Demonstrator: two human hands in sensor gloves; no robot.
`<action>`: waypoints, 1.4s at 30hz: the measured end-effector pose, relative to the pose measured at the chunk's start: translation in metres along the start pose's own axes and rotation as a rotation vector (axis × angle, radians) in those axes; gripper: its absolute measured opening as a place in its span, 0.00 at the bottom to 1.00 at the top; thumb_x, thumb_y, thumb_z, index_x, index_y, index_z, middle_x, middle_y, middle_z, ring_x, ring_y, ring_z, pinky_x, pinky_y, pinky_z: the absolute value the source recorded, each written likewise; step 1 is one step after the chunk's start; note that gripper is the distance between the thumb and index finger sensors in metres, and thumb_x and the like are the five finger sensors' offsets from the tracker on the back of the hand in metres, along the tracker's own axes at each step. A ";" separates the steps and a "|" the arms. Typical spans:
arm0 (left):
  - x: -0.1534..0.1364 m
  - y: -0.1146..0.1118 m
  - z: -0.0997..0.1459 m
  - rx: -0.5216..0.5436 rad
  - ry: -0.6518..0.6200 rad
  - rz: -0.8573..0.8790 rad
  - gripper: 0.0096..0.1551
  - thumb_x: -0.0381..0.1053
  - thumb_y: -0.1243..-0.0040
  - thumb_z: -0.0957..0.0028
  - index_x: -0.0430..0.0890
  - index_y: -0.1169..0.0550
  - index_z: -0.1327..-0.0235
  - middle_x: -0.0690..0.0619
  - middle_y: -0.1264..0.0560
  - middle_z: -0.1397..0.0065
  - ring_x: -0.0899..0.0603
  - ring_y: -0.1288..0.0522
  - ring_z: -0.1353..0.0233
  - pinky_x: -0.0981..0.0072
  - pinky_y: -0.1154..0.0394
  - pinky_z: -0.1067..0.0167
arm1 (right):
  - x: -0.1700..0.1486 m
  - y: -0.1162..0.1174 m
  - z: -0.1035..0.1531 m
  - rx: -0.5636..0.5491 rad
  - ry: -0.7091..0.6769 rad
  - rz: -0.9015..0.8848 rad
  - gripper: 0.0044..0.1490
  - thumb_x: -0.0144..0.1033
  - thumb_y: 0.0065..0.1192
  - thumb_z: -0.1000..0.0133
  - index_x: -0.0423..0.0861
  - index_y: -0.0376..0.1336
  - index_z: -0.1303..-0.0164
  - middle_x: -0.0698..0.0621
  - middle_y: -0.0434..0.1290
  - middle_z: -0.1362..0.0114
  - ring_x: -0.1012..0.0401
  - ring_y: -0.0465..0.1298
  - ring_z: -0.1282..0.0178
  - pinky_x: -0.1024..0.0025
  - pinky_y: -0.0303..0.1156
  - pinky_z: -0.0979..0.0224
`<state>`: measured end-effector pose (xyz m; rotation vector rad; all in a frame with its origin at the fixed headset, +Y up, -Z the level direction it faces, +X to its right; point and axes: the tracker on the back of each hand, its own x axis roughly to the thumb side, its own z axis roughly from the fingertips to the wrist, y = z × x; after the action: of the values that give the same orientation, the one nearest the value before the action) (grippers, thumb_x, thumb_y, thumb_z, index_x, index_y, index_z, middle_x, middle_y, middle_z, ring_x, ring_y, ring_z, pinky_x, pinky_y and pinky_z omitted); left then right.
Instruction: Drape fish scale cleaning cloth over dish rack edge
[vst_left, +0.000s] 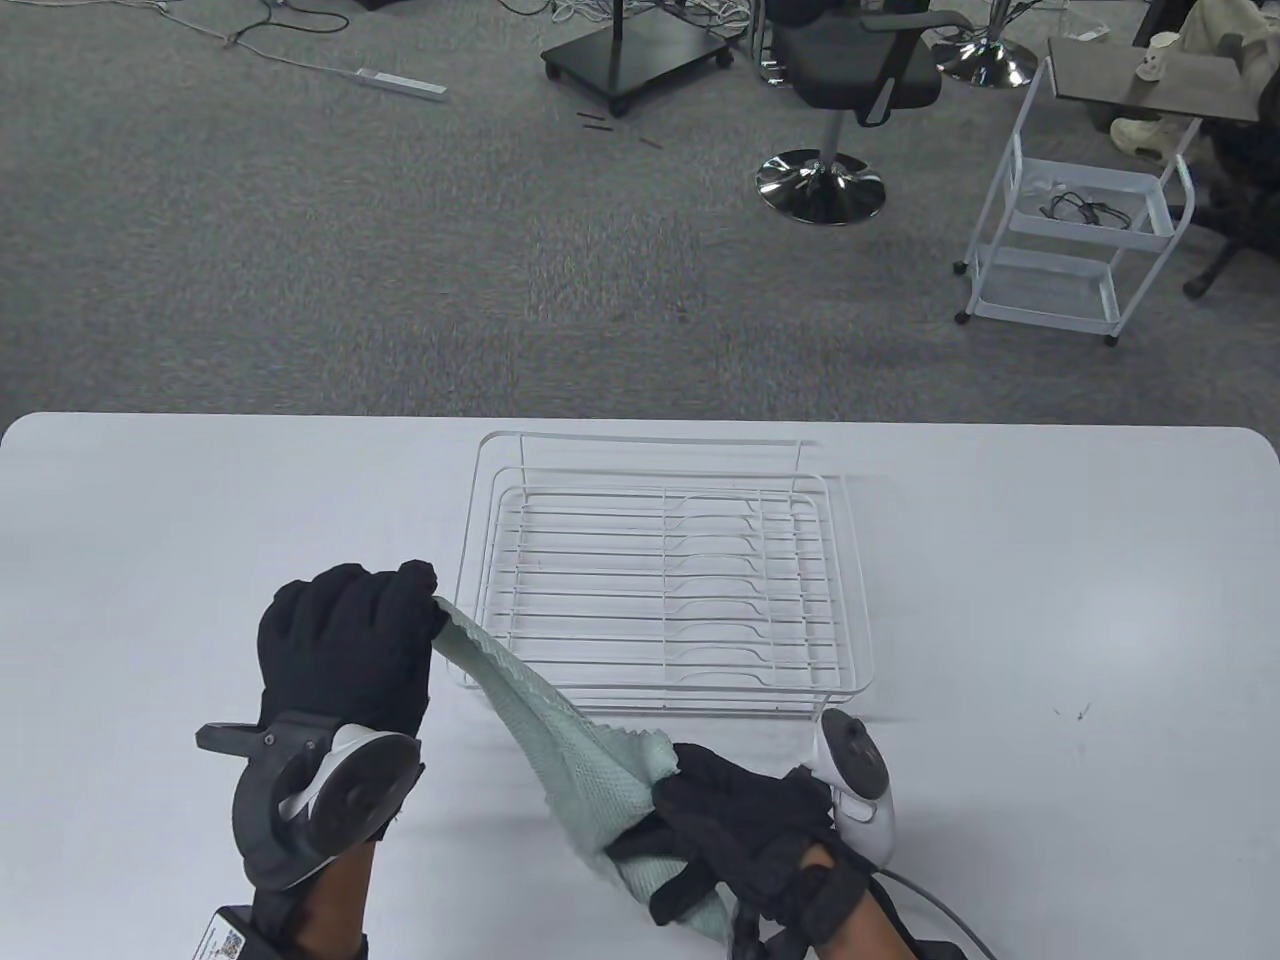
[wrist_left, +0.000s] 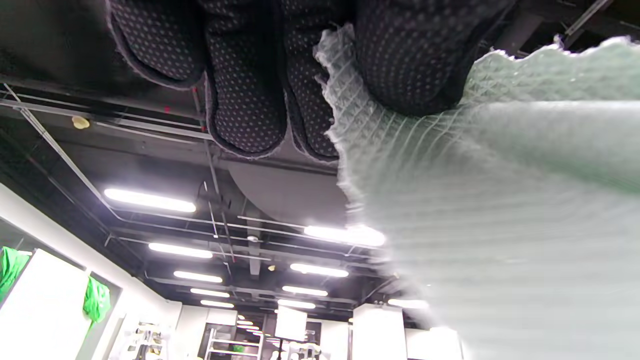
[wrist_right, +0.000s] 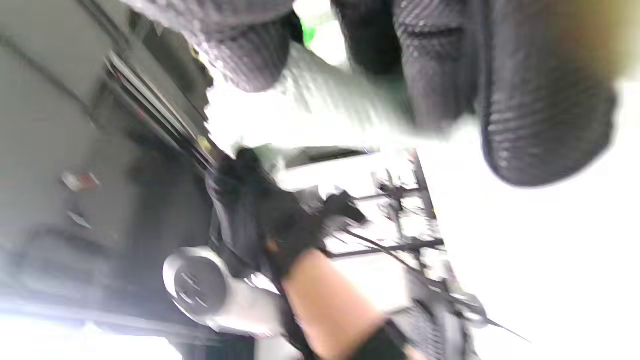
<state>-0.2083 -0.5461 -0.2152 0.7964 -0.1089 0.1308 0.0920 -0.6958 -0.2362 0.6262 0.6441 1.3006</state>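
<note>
A pale green textured cloth (vst_left: 570, 755) stretches between both hands above the white table (vst_left: 1050, 640), in front of the white wire dish rack (vst_left: 660, 575). My left hand (vst_left: 350, 640) grips one corner of the cloth near the rack's front left corner. My right hand (vst_left: 745, 835) grips the other end lower, near the table's front edge. In the left wrist view the cloth (wrist_left: 480, 200) is pinched between my gloved fingers (wrist_left: 240, 100). In the right wrist view, which is blurred, the cloth (wrist_right: 320, 95) runs between my fingers (wrist_right: 540, 110).
The dish rack holds nothing and stands mid-table. Beyond the table's far edge are grey carpet, an office chair (vst_left: 850, 90) and a white wire trolley (vst_left: 1085, 230).
</note>
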 end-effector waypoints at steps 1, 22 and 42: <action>0.001 -0.003 0.001 -0.008 -0.013 0.024 0.22 0.54 0.36 0.46 0.55 0.17 0.39 0.51 0.14 0.43 0.38 0.16 0.36 0.34 0.28 0.32 | -0.008 0.001 -0.003 0.045 -0.028 0.012 0.21 0.40 0.53 0.30 0.53 0.63 0.26 0.32 0.40 0.13 0.22 0.46 0.22 0.14 0.60 0.42; 0.022 -0.091 -0.018 -0.402 -0.117 0.014 0.22 0.58 0.33 0.45 0.54 0.15 0.39 0.50 0.26 0.23 0.35 0.32 0.17 0.30 0.37 0.24 | 0.069 -0.090 0.018 -0.746 0.114 0.945 0.20 0.41 0.64 0.33 0.49 0.72 0.33 0.32 0.59 0.18 0.29 0.56 0.21 0.26 0.53 0.26; 0.018 -0.166 -0.051 -0.573 -0.072 -0.065 0.31 0.57 0.35 0.42 0.54 0.22 0.25 0.49 0.28 0.19 0.34 0.32 0.17 0.31 0.37 0.24 | 0.071 -0.164 -0.013 -0.732 0.282 1.308 0.36 0.42 0.61 0.33 0.42 0.54 0.17 0.37 0.49 0.13 0.33 0.46 0.17 0.26 0.49 0.24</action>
<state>-0.1621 -0.6232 -0.3652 0.2319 -0.1779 0.0054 0.2013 -0.6510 -0.3709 0.1855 -0.1700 2.6892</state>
